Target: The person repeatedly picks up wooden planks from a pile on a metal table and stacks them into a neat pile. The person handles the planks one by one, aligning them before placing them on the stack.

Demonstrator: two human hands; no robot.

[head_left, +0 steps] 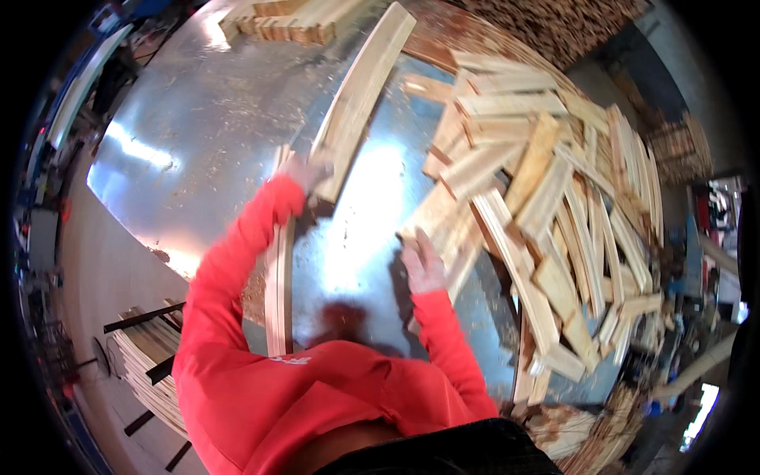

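Note:
My left hand (pixel 307 172), somewhat blurred, is closed at the near end of a long pale wooden board (pixel 364 91). The board slants away to the far right above the metal table (pixel 214 111). Just under my left wrist, a stack of narrow wooden strips (pixel 279 285) runs toward my body. My right hand (pixel 425 267) has its fingers stretched out and slightly apart. Its fingertips are at the near end of a wide wooden board (pixel 435 214) at the left side of the pile; whether they press on it cannot be told.
A jumbled pile of wooden pieces (pixel 546 166) covers the table's right side. More boards lie stacked (pixel 297 24) at the far edge. A rack of wooden strips (pixel 146 356) stands on the floor at left. Bundled wood (pixel 546 24) is beyond the table.

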